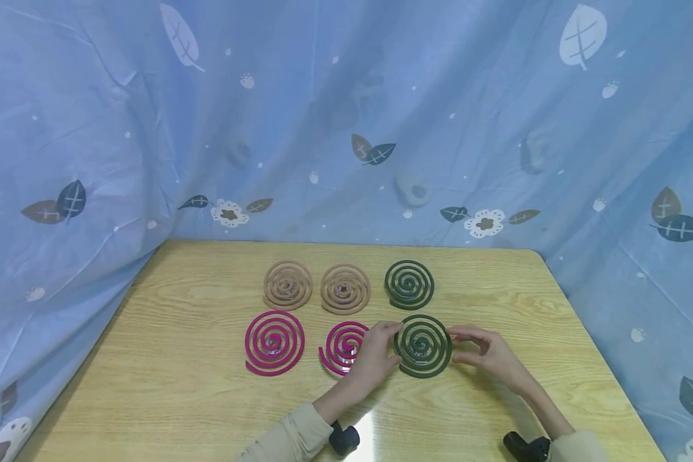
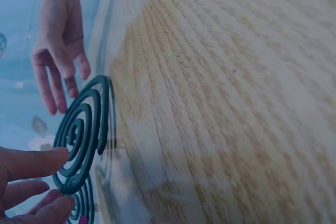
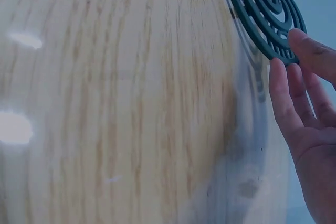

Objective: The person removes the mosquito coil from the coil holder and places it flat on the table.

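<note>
A dark green mosquito coil [image 1: 420,344] lies between my two hands at the front right of the group. My left hand [image 1: 375,353] pinches its left edge, the thumb on the near side and the fingers farther back; the forearm partly covers a pink mosquito coil [image 1: 346,340]. On the opposite edge my right hand [image 1: 493,353] grips the rim. The right wrist view shows that thumb over the green coil and the fingers [image 3: 278,77] below it. In the left wrist view the green coil is seen tilted, close over the table.
Behind stand two brown coils [image 1: 287,285] and a second green coil [image 1: 409,284] in a back row. Another pink coil [image 1: 274,343] lies at the front left. The wooden table [image 1: 179,359] meets a blue patterned curtain [image 1: 323,128] at its back and sides.
</note>
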### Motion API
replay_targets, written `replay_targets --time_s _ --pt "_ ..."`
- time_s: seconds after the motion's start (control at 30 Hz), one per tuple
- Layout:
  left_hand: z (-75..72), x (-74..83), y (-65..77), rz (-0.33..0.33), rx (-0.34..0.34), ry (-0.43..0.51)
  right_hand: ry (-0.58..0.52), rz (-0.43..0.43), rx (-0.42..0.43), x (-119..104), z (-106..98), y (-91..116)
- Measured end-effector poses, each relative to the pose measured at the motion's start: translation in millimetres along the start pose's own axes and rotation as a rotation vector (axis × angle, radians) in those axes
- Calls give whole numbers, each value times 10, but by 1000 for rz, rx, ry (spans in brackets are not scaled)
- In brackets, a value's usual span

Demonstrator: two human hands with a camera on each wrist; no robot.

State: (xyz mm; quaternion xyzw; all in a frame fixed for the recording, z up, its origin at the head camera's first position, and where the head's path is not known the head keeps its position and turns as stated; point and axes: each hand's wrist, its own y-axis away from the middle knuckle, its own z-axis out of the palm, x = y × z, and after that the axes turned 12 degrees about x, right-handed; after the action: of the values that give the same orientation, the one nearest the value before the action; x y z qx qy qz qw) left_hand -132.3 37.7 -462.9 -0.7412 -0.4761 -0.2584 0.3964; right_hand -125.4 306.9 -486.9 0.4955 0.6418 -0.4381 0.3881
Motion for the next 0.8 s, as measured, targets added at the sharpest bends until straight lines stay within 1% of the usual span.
replay_targets --time_s 0.1,0.23,0.33,0.47,0.67,0.8 --pt "11 -4 0 -15 -6 -21 -12 -30 9 18 12 -17" --pt "29 -23 -9 -23 7 -27 -38 -51 13 37 22 -42" --pt "41 -38 -23 -24 8 -32 -21 -46 13 41 25 -59" --pt "56 -54 -44 -8 0 -40 21 -47 9 48 29 -81" --pt "82 -70 -55 -13 -9 -51 12 -49 2 90 36 -108" --pt "97 -81 -65 -10 2 -42 8 -45 2 106 40 -115"
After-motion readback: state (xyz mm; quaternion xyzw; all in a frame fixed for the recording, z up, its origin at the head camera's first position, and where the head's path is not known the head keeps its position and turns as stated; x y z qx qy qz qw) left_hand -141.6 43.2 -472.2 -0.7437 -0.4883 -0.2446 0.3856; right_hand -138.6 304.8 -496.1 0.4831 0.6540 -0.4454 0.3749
